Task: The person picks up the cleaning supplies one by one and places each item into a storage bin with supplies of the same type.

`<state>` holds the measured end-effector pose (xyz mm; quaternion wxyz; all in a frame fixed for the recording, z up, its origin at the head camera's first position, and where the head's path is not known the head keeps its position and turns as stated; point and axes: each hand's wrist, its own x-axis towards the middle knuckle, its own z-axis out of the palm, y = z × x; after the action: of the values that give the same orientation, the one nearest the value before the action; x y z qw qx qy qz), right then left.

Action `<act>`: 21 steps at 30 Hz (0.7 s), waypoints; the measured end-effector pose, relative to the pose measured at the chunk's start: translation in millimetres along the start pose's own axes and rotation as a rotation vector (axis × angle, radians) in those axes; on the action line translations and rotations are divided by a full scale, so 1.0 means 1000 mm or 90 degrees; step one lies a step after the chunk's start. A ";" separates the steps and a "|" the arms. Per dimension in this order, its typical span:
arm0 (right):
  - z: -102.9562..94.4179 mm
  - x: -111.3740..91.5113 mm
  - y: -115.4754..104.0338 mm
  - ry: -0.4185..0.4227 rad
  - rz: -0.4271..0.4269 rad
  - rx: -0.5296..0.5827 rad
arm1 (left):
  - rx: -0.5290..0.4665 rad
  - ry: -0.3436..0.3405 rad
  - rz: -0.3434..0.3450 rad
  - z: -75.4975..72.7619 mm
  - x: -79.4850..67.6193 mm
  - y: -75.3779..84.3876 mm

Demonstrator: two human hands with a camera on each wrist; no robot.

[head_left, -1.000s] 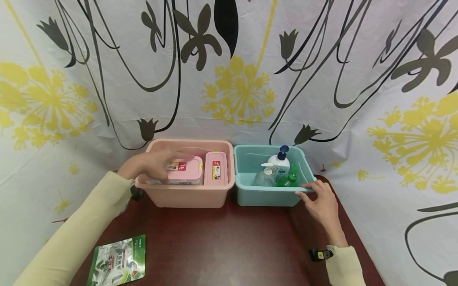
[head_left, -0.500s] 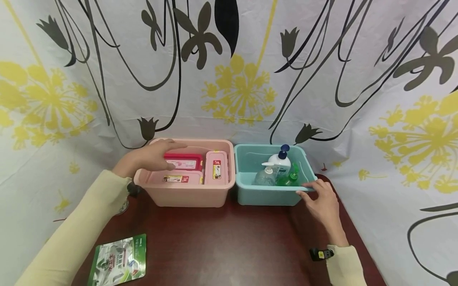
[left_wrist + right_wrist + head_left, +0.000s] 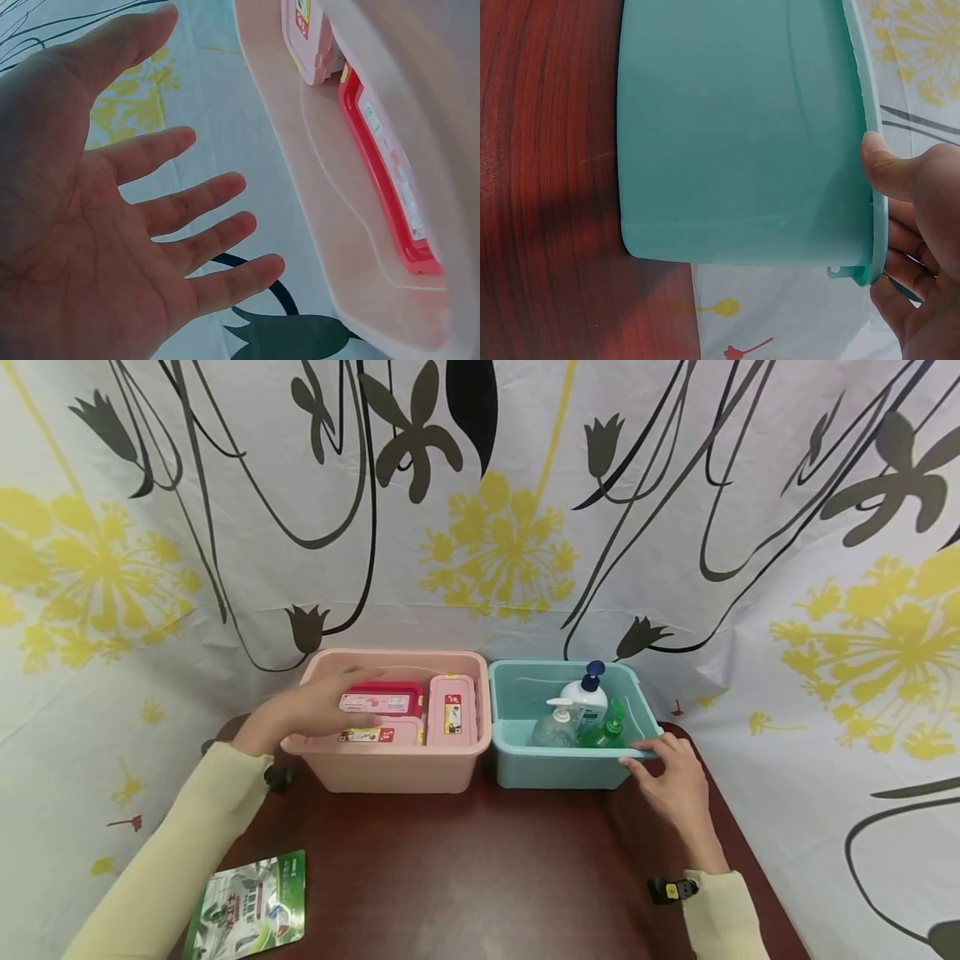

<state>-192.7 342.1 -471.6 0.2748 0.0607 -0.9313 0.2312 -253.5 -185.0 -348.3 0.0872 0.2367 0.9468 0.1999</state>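
My left hand [image 3: 307, 706] hovers with spread fingers over the left end of a pink bin [image 3: 397, 774]. In the left wrist view nothing lies in its palm. Inside that bin are a red-rimmed box [image 3: 380, 702] at the back, a pink lidded box [image 3: 407, 733] in front of it, partly behind my fingers, and another pink box [image 3: 452, 735] along the right side. My right hand [image 3: 678, 789] pinches the front right corner of a teal bin's rim [image 3: 877, 180], thumb outside. Three pump bottles stand in the teal bin [image 3: 558, 772]: white [image 3: 587, 702], clear [image 3: 555, 731] and green [image 3: 602, 735].
A green and silver pouch [image 3: 251, 906] lies at the front left of the dark red wooden table [image 3: 465, 877]. Behind both bins hangs a white cloth [image 3: 420, 581] with flower patterns, which also closes off the sides.
My left hand has set the pink lidded box down in front of the red-rimmed one, let go and drawn back left. The right hand keeps its place on the teal rim.
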 end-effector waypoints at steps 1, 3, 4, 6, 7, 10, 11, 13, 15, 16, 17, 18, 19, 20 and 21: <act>0.000 0.000 0.000 -0.002 0.004 -0.001 | -0.002 0.007 -0.001 0.002 -0.001 -0.001; 0.001 0.000 0.000 -0.004 0.010 -0.004 | -0.013 0.019 0.002 0.006 -0.003 -0.003; 0.001 0.000 0.000 -0.004 0.013 -0.004 | -0.021 0.024 0.003 0.008 -0.004 -0.003; 0.002 0.000 0.000 -0.005 0.014 -0.003 | -0.038 0.033 -0.005 0.012 -0.005 -0.005; 0.002 0.000 -0.001 -0.005 0.015 -0.002 | -0.047 0.034 -0.009 0.014 -0.006 -0.006; 0.002 -0.001 -0.001 -0.005 0.013 0.000 | -0.062 0.049 -0.030 0.019 -0.009 -0.007; 0.003 -0.001 -0.002 -0.005 0.011 0.000 | -0.064 0.056 -0.032 0.021 -0.010 -0.007; 0.003 -0.001 -0.002 -0.004 0.007 0.003 | -0.066 0.072 -0.035 0.024 -0.013 -0.008; 0.002 0.000 -0.003 0.000 0.002 0.006 | -0.070 0.091 -0.039 0.027 -0.016 -0.009; 0.002 0.000 -0.003 0.003 0.000 0.007 | -0.073 0.096 -0.043 0.029 -0.017 -0.010; 0.002 0.000 -0.003 0.005 -0.003 0.007 | -0.073 0.104 -0.044 0.031 -0.019 -0.010; 0.001 0.000 -0.003 0.008 -0.005 0.008 | -0.073 0.113 -0.049 0.033 -0.020 -0.011; 0.001 0.000 -0.002 0.008 -0.004 0.008 | -0.072 0.126 -0.048 0.035 -0.021 -0.012; 0.000 0.000 -0.002 0.009 -0.003 0.008 | -0.074 0.136 -0.054 0.036 -0.021 -0.012; 0.000 0.000 -0.002 0.010 -0.003 0.008 | -0.074 0.148 -0.055 0.037 -0.022 -0.012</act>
<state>-192.6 340.2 -470.9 0.2825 0.0623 -0.9275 0.2367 -229.9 -192.7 -385.7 -0.0008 0.1659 0.9466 0.2765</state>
